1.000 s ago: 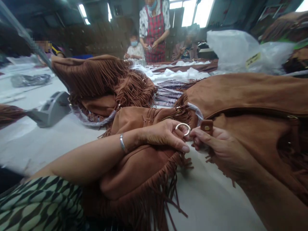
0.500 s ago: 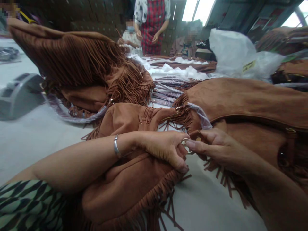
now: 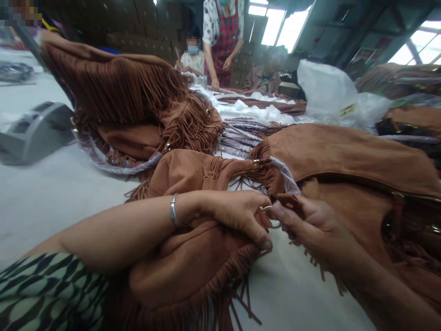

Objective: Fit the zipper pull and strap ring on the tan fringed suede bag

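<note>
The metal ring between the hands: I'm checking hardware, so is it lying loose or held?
Held. The left hand pinches the metal ring, and the right hand presses a brown strap tab against it.

Grey tape dispenser [image 3: 34, 133], white plastic bag [image 3: 330, 92], people beyond.

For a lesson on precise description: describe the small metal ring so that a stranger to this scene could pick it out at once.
Start at the pale worktable heaped with brown fringed suede bags. At its near middle the person's left hand and right hand meet. Pinched between their fingertips is the metal ring: silvery, round and bare, unlike the gold fittings fixed to the bags.
</note>
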Motion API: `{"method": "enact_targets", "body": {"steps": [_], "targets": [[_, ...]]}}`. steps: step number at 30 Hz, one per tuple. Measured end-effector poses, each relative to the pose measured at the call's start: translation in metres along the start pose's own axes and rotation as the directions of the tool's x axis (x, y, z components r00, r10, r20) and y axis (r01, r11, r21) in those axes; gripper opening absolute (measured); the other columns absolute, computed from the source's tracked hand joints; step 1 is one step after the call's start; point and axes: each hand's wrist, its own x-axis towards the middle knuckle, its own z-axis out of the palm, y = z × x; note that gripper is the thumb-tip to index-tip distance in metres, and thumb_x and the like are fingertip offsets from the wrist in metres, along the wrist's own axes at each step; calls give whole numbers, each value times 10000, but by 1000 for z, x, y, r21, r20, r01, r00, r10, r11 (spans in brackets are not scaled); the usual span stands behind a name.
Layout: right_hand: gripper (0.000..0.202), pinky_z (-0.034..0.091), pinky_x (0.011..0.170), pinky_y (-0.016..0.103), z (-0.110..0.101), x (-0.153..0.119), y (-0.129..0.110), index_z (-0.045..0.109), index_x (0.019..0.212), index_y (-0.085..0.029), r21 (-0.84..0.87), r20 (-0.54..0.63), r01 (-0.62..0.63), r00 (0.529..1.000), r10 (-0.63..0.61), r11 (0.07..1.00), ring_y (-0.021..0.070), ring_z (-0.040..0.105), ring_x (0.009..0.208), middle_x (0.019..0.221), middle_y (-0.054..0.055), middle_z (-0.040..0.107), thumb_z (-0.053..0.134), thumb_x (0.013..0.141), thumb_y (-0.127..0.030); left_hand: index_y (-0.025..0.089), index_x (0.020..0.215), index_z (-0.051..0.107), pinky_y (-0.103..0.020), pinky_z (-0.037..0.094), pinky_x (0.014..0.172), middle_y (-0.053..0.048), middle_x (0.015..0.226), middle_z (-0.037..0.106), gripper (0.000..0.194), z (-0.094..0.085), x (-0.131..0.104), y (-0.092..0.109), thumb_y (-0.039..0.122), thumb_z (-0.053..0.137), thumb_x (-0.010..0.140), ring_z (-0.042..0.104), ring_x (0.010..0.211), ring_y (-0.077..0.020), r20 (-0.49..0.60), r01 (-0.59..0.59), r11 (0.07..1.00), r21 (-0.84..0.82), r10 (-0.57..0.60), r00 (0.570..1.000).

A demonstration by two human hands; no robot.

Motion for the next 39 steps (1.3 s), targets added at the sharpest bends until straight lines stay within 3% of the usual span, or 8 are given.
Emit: {"method": "enact_targets", "body": {"steps": [6,13,18,20,24,31,34,39], "targets": [[250,355,401,194,12,-8,5,564,886,-152,61,-192,-45,980,56,997,84,430,460,576,-33,497,555,860,-401,152,549,413,-195,230,434,67,509,317,402,0,-4,2,383,683,737,286,481,-55,137,28,999,-44,-21,990],[238,380,410,213,13,-8,-10,564,831,-167,13,-271,-19,962,22,1000,90,443,424,525,-46,493,562,858,-403,132,664,533,-196,357,523,46,585,479,261,-2,-10,0,308,718,719,415,519,-66,186,92,877,-472,-3,983],[270,437,484,216,39,-15,4,573,843,-172,148,-539,23,840,61,989,99,502,509,607,-25,551,574,852,-442,129,593,492,-173,252,453,71,522,369,252,-1,-9,4,217,655,765,301,479,-40,196,-13,912,-409,102,975],[307,424,465,205,36,-15,7,579,770,-161,196,-487,-6,867,103,981,90,487,491,579,-22,542,590,835,-461,126,574,482,-174,262,465,70,527,357,269,-3,-8,6,206,623,789,298,488,-39,225,-32,934,-356,119,967],[361,371,392,178,4,-8,3,611,735,-135,148,-99,-136,983,151,980,72,443,441,532,-23,519,642,783,-491,127,506,443,-186,294,486,65,511,359,353,-7,-9,11,234,634,783,322,493,-46,303,-4,959,-283,93,948],[284,393,394,182,-23,14,-24,627,761,-140,-15,315,-162,936,158,987,80,456,470,583,-20,518,668,769,-420,138,531,496,-218,369,549,47,527,450,304,-8,-12,11,265,677,741,417,517,-80,418,78,960,-268,43,908],[263,388,378,183,-17,12,-25,614,802,-146,18,235,-140,963,132,990,85,454,442,537,-33,499,642,798,-407,141,544,477,-212,347,541,58,526,422,295,-10,-12,8,237,657,757,382,507,-69,363,45,961,-272,59,930],[250,389,405,180,16,-6,-12,568,771,-162,213,-171,-28,983,66,977,78,458,459,547,-35,511,637,819,-397,140,538,453,-214,320,533,59,524,387,325,-14,-11,7,267,633,776,354,513,-67,323,20,971,-238,60,945]]}}
